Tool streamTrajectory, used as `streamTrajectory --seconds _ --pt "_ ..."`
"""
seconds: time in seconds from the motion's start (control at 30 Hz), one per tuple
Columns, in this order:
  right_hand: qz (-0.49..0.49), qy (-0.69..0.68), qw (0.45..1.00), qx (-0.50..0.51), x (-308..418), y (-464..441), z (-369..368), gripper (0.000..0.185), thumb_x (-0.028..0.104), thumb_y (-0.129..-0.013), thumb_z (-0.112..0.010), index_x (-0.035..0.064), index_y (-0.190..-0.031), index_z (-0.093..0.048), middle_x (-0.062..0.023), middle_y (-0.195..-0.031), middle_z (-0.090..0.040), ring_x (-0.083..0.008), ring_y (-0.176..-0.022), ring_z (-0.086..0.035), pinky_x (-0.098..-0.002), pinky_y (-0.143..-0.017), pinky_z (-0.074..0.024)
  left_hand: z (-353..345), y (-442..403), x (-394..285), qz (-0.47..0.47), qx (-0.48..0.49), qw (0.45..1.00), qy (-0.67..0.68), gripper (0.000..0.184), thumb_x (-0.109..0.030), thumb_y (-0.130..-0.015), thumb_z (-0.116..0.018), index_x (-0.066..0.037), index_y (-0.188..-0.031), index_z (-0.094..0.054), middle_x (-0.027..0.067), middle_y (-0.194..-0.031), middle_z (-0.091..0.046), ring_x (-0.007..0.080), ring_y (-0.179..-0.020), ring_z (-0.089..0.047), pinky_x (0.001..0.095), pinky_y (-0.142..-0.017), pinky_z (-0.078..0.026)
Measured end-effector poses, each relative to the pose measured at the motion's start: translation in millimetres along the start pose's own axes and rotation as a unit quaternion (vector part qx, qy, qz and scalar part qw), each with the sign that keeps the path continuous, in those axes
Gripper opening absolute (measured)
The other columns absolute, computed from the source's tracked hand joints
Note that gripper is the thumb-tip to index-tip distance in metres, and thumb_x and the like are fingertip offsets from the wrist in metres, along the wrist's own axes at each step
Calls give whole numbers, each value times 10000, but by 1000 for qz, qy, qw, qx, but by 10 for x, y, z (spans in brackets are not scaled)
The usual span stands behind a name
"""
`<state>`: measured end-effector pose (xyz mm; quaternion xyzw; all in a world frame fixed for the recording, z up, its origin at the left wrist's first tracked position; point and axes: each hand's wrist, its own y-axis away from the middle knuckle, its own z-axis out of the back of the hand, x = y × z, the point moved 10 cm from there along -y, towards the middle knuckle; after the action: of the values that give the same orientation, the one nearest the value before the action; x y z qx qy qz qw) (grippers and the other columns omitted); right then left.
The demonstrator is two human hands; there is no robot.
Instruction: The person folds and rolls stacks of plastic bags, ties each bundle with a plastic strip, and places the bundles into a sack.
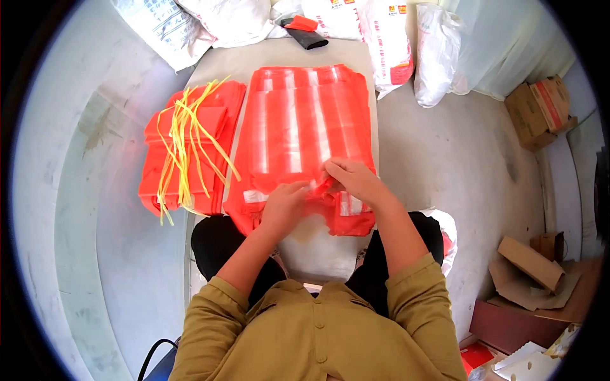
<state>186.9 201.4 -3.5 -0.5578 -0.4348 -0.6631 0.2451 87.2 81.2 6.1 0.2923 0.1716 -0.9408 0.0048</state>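
A stack of red plastic bags (346, 117) with pale, shiny stripes lies in front of me on the table. My right hand (353, 181) pinches a gathered bit of the red plastic near the stack's close edge, thumb and finger together. Just left of it, my left hand (285, 207) has its fingers bent onto the same edge; its fingertips partly blend into the glossy plastic. To the left rests a second folded red stack (216, 120), with a loose bundle of yellow ties (184, 136) lying across it.
White printed sacks (387, 47) line the table's (222, 60) far end, beside a black and red roll (306, 37). Cardboard boxes (540, 111) stand at the far right, and opened cartons (534, 273) lie at the near right. A pale wall runs along the left.
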Motion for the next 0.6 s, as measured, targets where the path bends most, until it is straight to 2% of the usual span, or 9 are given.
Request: streamTrajectory --seconds 0.13,0.23,0.3,0.4,0.5,0.57,0.6 --pt "-50 35 997 37 -64 -285 -134 377 326 -1091 -510 33 -1301 -623 -28 -1025 -674 -107 -911 -661 -290 -830 -561 59 -5 -73 -11 6 1000 -6 244 56 -787 -657 -26 -1015 -688 176 -1243 -675 400 -1037 -650 464 -879 -551" --pt "-53 43 997 46 -105 -360 -186 364 310 -1091 -496 65 -1341 -599 -27 -1012 -671 -105 -883 -659 -271 -806 -549 -43 76 194 108 10 988 114 227 61 -792 -661 -24 -998 -706 209 -1232 -663 382 -1031 -670 450 -866 -564" --pt "-59 33 997 42 -148 -370 -187 352 279 -1085 -487 75 -1354 -586 -29 -1009 -670 -105 -879 -658 -265 -799 -545 -80 122 305 202 5 958 202 218 60 -800 -666 -24 -993 -719 229 -1247 -647 365 -1030 -683 434 -857 -573" --pt "-61 26 997 30 -198 -385 -177 345 200 -1061 -484 69 -1367 -570 -37 -1009 -670 -110 -882 -660 -273 -795 -547 -60 155 299 275 -8 918 287 237 55 -818 -670 -37 -1024 -741 245 -1298 -612 341 -1031 -695 405 -847 -583" --pt "-4 58 998 19 -214 -446 -166 358 118 -1021 -500 51 -1366 -566 -50 -1001 -669 -127 -885 -664 -298 -789 -552 -55 149 291 266 -15 921 284 258 48 -834 -665 -55 -1052 -757 249 -1354 -575 333 -1016 -699 398 -845 -586" --pt "36 95 995 7 -157 -432 -204 369 75 -993 -519 39 -1356 -572 -60 -993 -667 -146 -888 -669 -313 -789 -554 -23 127 221 205 -10 957 205 272 42 -834 -665 -68 -1063 -765 252 -1384 -555 337 -1027 -692 405 -854 -583" --pt "56 124 991 -8 -101 -416 -216 369 75 -974 -535 28 -1336 -589 -93 -993 -683 -190 -899 -680 -338 -794 -554 -3 115 153 151 -4 979 137 282 39 -830 -666 -75 -1067 -768 253 -1395 -546 343 -1047 -685 410 -862 -580"
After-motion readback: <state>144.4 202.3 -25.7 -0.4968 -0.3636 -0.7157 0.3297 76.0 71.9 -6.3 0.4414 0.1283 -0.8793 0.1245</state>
